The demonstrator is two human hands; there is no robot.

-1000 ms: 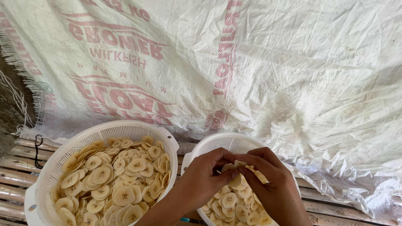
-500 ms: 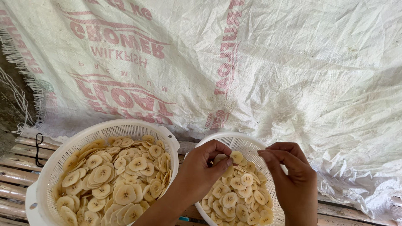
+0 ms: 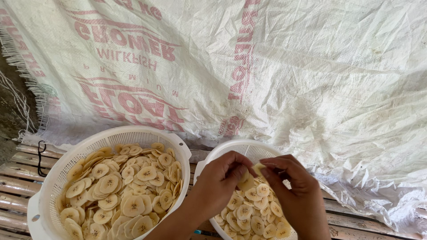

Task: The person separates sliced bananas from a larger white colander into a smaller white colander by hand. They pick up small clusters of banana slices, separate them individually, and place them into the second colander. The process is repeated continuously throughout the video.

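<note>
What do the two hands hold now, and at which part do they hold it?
The right hand pinches a banana slice at its edge. The left hand touches slices; a grip cannot be told.

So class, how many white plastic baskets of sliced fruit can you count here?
2: one large white plastic colander basket at left, and a smaller white plastic colander basket at right, partly hidden beneath both hands.

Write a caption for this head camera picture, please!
Two hands, left hand and right hand, pinch a banana slice over a white colander.
</note>
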